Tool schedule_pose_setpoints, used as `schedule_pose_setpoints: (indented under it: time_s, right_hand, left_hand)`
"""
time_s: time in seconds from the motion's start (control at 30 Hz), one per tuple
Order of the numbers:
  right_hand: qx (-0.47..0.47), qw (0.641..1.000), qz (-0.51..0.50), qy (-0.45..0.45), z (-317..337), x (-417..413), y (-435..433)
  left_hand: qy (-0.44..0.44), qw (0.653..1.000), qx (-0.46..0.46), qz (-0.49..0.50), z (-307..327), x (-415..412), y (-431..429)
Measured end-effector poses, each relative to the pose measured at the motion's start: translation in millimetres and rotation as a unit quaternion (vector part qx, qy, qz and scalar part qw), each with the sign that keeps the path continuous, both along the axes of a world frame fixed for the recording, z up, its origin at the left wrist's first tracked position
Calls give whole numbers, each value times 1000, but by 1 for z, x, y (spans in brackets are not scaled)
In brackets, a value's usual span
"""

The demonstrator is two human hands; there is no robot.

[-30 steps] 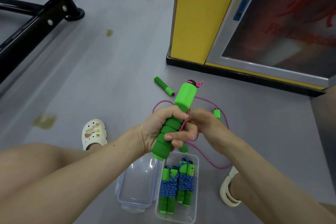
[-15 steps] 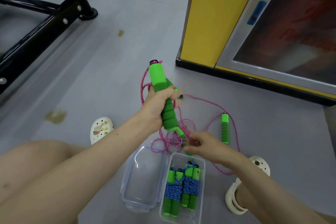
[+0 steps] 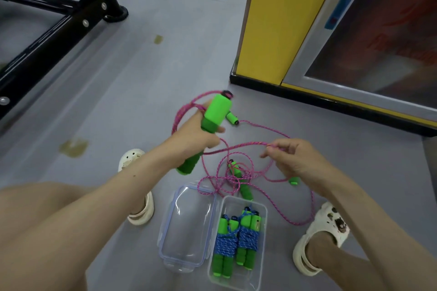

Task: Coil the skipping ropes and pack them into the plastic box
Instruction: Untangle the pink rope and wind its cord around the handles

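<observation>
At the bottom centre of the frame the clear plastic box [image 3: 246, 199] sits open on the grey floor [image 3: 153, 82], with its clear lid [image 3: 186, 227] touching its left side. Two blue skipping ropes [image 3: 236, 241], each wound round its green foam handles, lie side by side in the box and fill much of its width. A loosely wound third bundle may therefore not fit beside them.

Just above the box, a knot of pink braided cord [image 3: 228, 181] lies on the floor. It crosses over a green handle [image 3: 244, 190] and spills onto the lid's top corner. A green handle end [image 3: 294, 182] shows just under the right wrist. There seem to be two pink ropes here, so pulling on one could drag the other along, tighten the knot or tug the light lid.

In mid frame the right hand [image 3: 293, 156] pinches the pink cord between thumb and fingertips in a narrow grip. A slack strand runs across to the left hand [image 3: 196, 134], whose grip is closed around a thick green foam handle [image 3: 216, 113], with a loop of cord over its fingers. That loop may slide off if tension drops.

Farther up, a fourth green handle [image 3: 233, 119] lies on the floor just behind the held one, and the next turn could catch on it.
</observation>
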State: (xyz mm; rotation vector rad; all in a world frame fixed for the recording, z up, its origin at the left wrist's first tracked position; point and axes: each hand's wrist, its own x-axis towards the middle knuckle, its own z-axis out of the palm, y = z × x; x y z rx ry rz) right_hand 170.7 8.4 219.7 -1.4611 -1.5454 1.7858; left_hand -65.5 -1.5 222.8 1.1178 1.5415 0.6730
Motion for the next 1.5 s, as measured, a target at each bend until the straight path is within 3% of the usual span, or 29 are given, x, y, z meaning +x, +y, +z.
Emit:
schedule_pose_setpoints:
  time_s: [0.07, 0.3, 0.47, 0.6, 0.7, 0.83, 0.97, 1.07, 1.17, 1.23, 1.27, 1.33, 1.4, 1.5]
  right_hand:
    - [-9, 999, 38, 5, -1, -5, -3]
    - [33, 998, 12, 54, 1, -5, 4]
    - [30, 993, -94, 65, -9, -6, 5]
    - [34, 994, -97, 24, -17, -9, 1]
    - [9, 998, -56, 12, -19, -19, -8]
    - [-45, 997, -65, 18, -15, -36, -13]
    - [-51, 998, 26, -14, -19, -38, -22]
    - [-56, 993, 103, -24, -21, -35, -29]
    - [-84, 981, 171, -45, -26, -30, -32]
    - [-79, 980, 173, -62, -28, -27, -30]
    - [-74, 981, 166, -71, -28, -25, -29]
    - [-44, 982, 155, -98, -26, -20, -25]
    - [21, 979, 143, -141, -26, -17, -20]
    - [89, 981, 80, -152, -25, -15, -16]
  left_hand:
    - [26, 997, -12, -75, -5, 8, -6]
    - [12, 984, -89, -151, -2, 23, -12]
    - [-221, 937, -189, -195, -5, 32, -26]
    - [-406, 840, -246, -263, -10, 35, -31]
    - [-453, 794, -247, -321, -6, 38, -31]
    - [-522, 783, -245, -234, -8, 44, -29]
    - [-610, 752, -226, -106, -8, 46, -23]
    - [-579, 796, -171, -47, 7, 48, -19]
    - [-547, 818, -106, 141, 12, 45, -5]
    - [-471, 849, -72, 230, 7, 39, 5]
    - [-392, 883, -52, 254, 0, 35, 10]
    - [-159, 954, 4, 253, -13, 25, 14]
    - [-13, 980, 28, 199, -20, 20, 13]
    - [-34, 993, -52, 96, -19, 24, 8]
